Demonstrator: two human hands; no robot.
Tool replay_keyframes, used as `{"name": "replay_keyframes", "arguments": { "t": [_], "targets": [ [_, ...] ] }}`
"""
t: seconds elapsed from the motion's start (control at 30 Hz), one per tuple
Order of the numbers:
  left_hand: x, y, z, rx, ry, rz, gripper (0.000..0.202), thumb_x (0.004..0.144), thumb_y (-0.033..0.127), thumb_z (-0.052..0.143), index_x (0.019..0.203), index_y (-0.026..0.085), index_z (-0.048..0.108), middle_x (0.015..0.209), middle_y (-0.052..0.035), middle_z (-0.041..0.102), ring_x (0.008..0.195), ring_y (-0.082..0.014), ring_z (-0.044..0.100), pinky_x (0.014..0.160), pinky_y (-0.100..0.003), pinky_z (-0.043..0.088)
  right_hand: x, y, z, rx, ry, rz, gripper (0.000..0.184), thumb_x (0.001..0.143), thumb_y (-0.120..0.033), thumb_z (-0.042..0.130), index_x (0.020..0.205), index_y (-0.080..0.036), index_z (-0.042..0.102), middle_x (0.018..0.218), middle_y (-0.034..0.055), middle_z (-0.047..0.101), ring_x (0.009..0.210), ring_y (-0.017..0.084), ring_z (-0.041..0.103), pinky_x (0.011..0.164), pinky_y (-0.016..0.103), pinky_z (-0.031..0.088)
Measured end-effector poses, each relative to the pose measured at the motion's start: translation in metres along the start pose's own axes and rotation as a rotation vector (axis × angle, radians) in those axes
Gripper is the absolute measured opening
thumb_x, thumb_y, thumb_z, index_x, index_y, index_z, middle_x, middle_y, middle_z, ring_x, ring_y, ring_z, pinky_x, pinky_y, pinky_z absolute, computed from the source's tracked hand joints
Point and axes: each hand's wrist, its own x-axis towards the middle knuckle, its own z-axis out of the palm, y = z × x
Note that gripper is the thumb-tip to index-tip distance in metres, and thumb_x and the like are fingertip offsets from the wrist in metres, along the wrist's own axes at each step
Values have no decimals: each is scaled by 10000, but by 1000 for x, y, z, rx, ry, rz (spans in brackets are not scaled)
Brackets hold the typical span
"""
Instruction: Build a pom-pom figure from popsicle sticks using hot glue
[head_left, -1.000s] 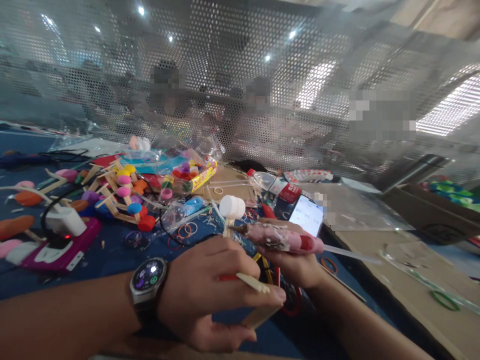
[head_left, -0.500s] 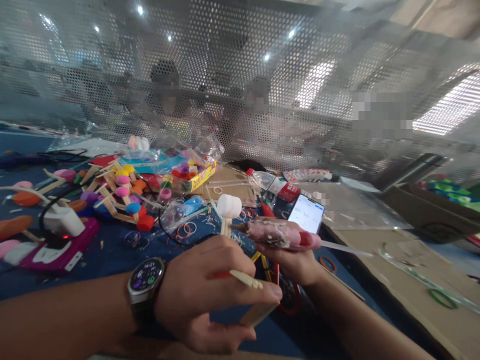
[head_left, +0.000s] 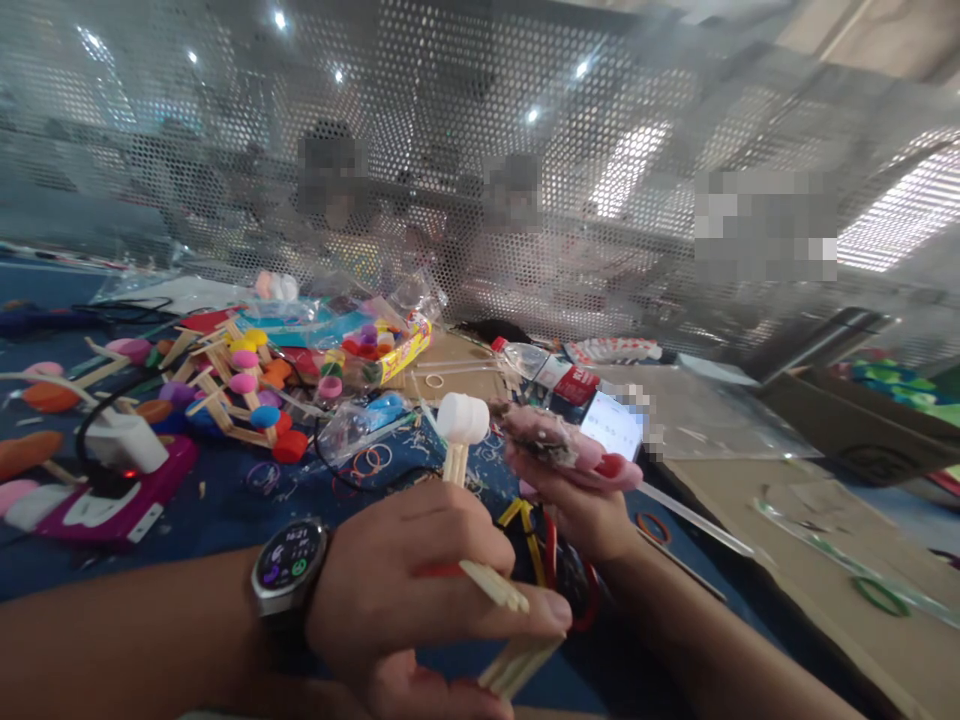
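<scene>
My left hand [head_left: 409, 580], with a watch [head_left: 291, 565] on its wrist, is closed around a small frame of wooden craft sticks [head_left: 521, 662]. One stick end pokes out between the fingers. At the frame's far end, above my knuckles, sits a white round cap-like piece [head_left: 463, 418]. My right hand [head_left: 589, 515] grips a pink hot glue gun [head_left: 551, 440] smeared with dried glue, its tip pointing left, just right of the white piece and apart from it. A clear glue stick [head_left: 697, 520] sticks out of the gun's back.
Colourful caps joined to craft sticks [head_left: 240, 385] are heaped at left, beside a purple power strip [head_left: 116, 495] with a white charger. A cola bottle [head_left: 551, 370] and lit phone [head_left: 611, 425] lie behind my right hand. Yellow-handled pliers [head_left: 529, 530] lie below; a cardboard box [head_left: 855, 420] stands right.
The glue gun's tip has lifted and drawn back from the sticks under the white piece. My left hand has tilted the frame slightly, shifting the white piece a little right and down.
</scene>
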Motion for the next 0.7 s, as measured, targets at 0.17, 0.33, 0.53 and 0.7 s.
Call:
{"name": "replay_keyframes", "arguments": {
  "t": [0.17,0.33,0.53,0.7],
  "targets": [
    [-4,-4,0,-68,11,-162,462,928,488,614,1216,127,625,931,-81,657,867,-184,608,812,-317,534,-1,-1,8,180,108,171,201,866,-431,664,814,-241,623,693,24,621,596,184,589,473,289,480],
    [-6,-9,-10,26,-90,-487,646,775,559,766,1277,188,598,1124,-108,683,1045,-260,626,951,-408,533,1,-9,8,378,18,233,263,821,-455,729,902,-235,610,715,-3,595,609,152,546,484,252,419],
    [-6,-13,-8,100,-161,-676,631,766,455,800,1295,171,604,1233,-136,650,1172,-303,594,1033,-462,504,-1,-20,9,352,-128,316,348,770,-543,787,835,-217,684,689,10,636,620,161,576,552,281,470],
    [-8,-15,-5,105,-168,-664,652,798,453,790,1356,195,574,1277,-138,629,1197,-301,584,1050,-482,490,1,-27,11,351,-129,351,338,711,-493,845,759,-213,662,666,-14,620,601,150,582,586,299,509]
  ]
}}
